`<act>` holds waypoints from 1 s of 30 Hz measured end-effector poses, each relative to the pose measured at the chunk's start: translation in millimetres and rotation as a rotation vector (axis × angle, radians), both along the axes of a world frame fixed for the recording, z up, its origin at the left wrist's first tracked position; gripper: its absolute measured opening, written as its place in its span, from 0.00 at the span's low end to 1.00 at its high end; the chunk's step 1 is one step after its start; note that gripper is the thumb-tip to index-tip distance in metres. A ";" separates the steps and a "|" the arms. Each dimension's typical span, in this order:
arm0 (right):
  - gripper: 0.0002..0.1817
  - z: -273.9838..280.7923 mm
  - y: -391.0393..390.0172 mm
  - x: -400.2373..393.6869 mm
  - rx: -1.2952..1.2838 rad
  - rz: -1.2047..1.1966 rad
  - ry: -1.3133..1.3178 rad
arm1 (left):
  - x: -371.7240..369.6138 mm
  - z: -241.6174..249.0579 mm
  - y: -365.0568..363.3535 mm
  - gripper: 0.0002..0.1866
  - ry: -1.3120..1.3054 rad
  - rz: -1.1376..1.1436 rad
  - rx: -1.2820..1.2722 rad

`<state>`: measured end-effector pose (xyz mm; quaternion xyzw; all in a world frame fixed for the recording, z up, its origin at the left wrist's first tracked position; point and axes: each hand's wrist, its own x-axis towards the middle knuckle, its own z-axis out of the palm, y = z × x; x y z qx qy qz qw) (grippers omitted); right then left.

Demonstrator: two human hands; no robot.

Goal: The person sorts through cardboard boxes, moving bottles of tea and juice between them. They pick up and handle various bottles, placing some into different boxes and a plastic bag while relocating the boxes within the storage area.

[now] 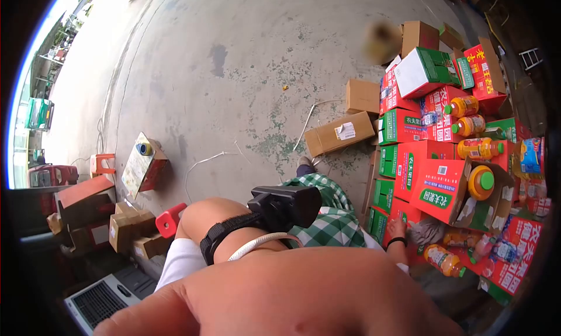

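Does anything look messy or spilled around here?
Loose white strapping trails across the floor, a possible trip hazard, and several orange bottles lie sideways on the red cartons instead of standing. I see no spill.

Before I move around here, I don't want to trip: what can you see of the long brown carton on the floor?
The long brown carton looks like plain cardboard, oblong and closed on the sides that show. A white label sits toward its right end. It lies flat on the concrete floor, slanted in view, beside the stacked red and green boxes. A smaller brown carton is just beyond; whether they touch is unclear.
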<state>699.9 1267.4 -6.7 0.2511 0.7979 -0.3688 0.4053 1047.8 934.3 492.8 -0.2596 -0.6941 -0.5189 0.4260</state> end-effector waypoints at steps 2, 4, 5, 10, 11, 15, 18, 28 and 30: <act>0.15 -28.5 -22.4 13.6 -0.076 -0.040 -0.103 | -10.4 4.8 -45.1 0.14 -0.015 -0.027 0.003; 0.13 -51.6 -51.7 33.1 -0.236 -0.076 -0.281 | -19.3 8.6 -88.6 0.15 -0.020 -0.052 0.004; 0.12 -57.1 -63.1 44.9 -0.313 -0.093 -0.363 | -23.4 9.5 -110.6 0.16 -0.023 -0.059 0.006; 0.06 -41.1 -261.8 85.9 -0.555 0.264 -0.429 | -46.1 -2.7 -219.8 0.19 -0.071 -0.113 0.013; 0.09 2.4 -329.5 104.0 -0.267 0.341 -0.192 | -52.0 -6.7 -243.0 0.18 -0.085 -0.131 0.005; 0.10 10.5 -486.5 103.5 -0.425 0.515 -0.078 | -55.4 -16.4 -323.8 0.16 -0.151 -0.090 -0.066; 0.09 15.6 -565.2 104.7 -0.516 0.403 0.030 | -45.5 -1.9 -396.9 0.14 -0.186 -0.017 -0.155; 0.11 26.5 -622.8 102.5 -0.311 0.616 -0.200 | -71.4 34.8 -613.2 0.09 -0.123 0.415 -0.365; 0.11 13.8 -620.5 85.8 -0.207 1.030 0.009 | -91.5 36.5 -655.6 0.09 -0.119 0.470 -0.409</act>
